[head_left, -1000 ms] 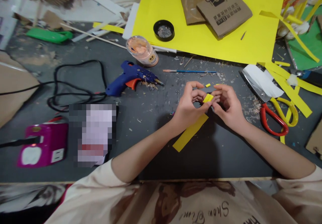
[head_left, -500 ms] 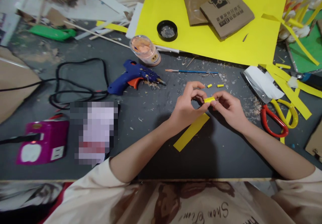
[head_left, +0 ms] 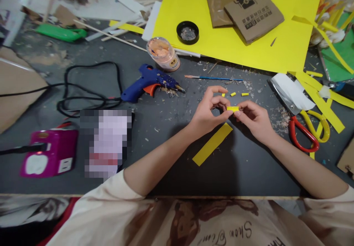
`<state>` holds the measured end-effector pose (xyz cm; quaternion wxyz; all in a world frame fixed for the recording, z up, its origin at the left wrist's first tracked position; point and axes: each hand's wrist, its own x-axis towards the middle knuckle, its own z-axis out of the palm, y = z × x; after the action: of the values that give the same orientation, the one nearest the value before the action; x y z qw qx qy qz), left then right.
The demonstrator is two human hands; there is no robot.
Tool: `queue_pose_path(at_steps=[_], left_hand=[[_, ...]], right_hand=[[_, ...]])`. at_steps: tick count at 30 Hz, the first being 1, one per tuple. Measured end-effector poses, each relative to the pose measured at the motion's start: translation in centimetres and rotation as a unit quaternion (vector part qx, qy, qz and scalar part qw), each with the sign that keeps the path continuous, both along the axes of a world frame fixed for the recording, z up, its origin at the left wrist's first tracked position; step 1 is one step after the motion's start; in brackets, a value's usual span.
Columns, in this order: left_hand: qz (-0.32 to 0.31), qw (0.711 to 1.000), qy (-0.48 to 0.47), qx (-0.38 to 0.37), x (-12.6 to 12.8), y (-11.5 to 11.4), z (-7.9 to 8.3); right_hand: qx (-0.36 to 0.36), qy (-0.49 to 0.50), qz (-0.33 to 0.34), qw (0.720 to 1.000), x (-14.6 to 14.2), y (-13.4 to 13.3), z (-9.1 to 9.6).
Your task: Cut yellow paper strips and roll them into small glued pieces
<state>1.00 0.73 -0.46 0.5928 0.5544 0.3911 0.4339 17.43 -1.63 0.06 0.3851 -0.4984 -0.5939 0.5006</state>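
hands [head_left: 206, 115] around small tight yellow roll [head_left: 232, 108]

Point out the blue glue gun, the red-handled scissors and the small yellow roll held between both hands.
blue glue gun [head_left: 149, 80]: head view, on its body.
red-handled scissors [head_left: 303, 134]: head view, on the red handle loop.
small yellow roll [head_left: 232, 108]: head view, on its exposed middle between the fingertips.

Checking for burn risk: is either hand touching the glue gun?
No, the glue gun lies apart on the table, while the left hand and right hand pinch a small yellow roll.
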Motion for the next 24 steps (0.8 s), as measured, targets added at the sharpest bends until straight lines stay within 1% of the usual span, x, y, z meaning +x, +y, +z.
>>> queue_pose_path(at_steps=[3,6,12,15,18,20,24], left_hand=[[-0.012,1.000,-0.005,-0.005,-0.06,0.08,0.10],[-0.019,1.000,-0.002,-0.009,-0.10,0.10,0.12],[-0.012,1.000,0.002,-0.007,-0.18,0.12,-0.06],[-0.011,0.999,0.026,0.029,-0.15,0.17,-0.10],[-0.026,0.996,0.067,0.054,-0.10,0.21,-0.02],[-0.031,0.995,0.083,0.049,-0.10,0.23,0.06],[-0.032,0.995,0.086,0.035,-0.18,0.24,0.12]], right_hand=[[-0.002,0.010,-0.005,1.000,0.04,-0.07,-0.21],[-0.010,0.014,0.005,1.000,0.07,-0.04,-0.23],[-0.013,0.018,-0.009,1.000,-0.06,0.04,0.15],[-0.012,0.027,-0.020,0.999,-0.13,0.01,0.23],[-0.011,0.035,-0.021,0.999,-0.14,0.01,0.20],[-0.011,0.040,-0.020,0.999,-0.12,0.02,0.16],[-0.008,0.035,-0.020,0.999,-0.12,0.03,0.10]])
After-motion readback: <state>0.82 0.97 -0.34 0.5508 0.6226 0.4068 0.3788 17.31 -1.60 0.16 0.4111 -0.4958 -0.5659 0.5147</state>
